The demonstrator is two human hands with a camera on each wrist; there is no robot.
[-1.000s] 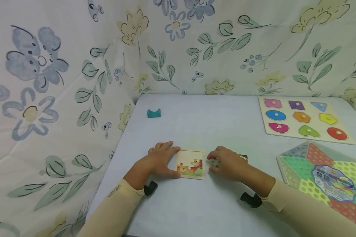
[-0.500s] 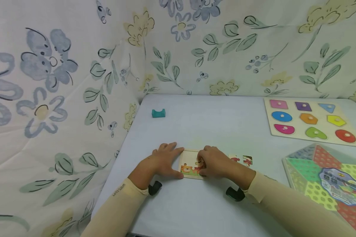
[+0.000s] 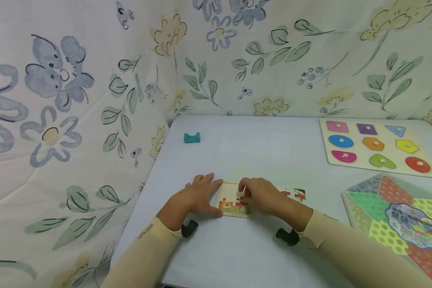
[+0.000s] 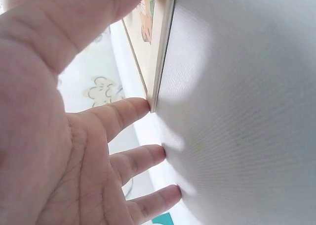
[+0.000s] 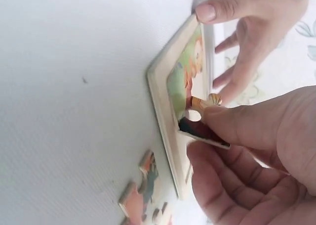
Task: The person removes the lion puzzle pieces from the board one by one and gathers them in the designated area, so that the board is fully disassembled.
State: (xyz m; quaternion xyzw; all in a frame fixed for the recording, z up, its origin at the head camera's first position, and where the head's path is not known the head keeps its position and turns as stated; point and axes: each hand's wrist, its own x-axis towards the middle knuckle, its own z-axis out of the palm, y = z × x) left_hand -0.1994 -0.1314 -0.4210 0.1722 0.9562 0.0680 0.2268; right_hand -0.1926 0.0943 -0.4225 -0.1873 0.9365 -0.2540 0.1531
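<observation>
A small wooden jigsaw board (image 3: 229,187) with a cartoon animal picture lies on the table, some pieces in its lower part. My left hand (image 3: 201,199) is spread at its left side, with the thumb and index finger (image 4: 126,117) touching the edge and the other fingertips resting on the table. Over the board's right side, my right hand (image 3: 265,197) pinches a dark-printed jigsaw piece (image 5: 195,128) between thumb and index finger. That piece is tilted, its lower edge at the picture; whether it touches cannot be told. Loose jigsaw pieces (image 3: 300,195) lie right of the board, partly behind the right hand.
At the back right is a wooden shape board (image 3: 353,134) with knobbed coloured shapes. A clear-wrapped, multicoloured perforated package (image 3: 378,236) lies in front of it. A teal curved block (image 3: 192,138) stands at the back left. Floral cloth (image 3: 291,88) hangs behind the table.
My right hand has moved left from beside the board to over its right side, uncovering loose pieces. In the last half second its fingers rose slightly. The left hand stays at the board.
</observation>
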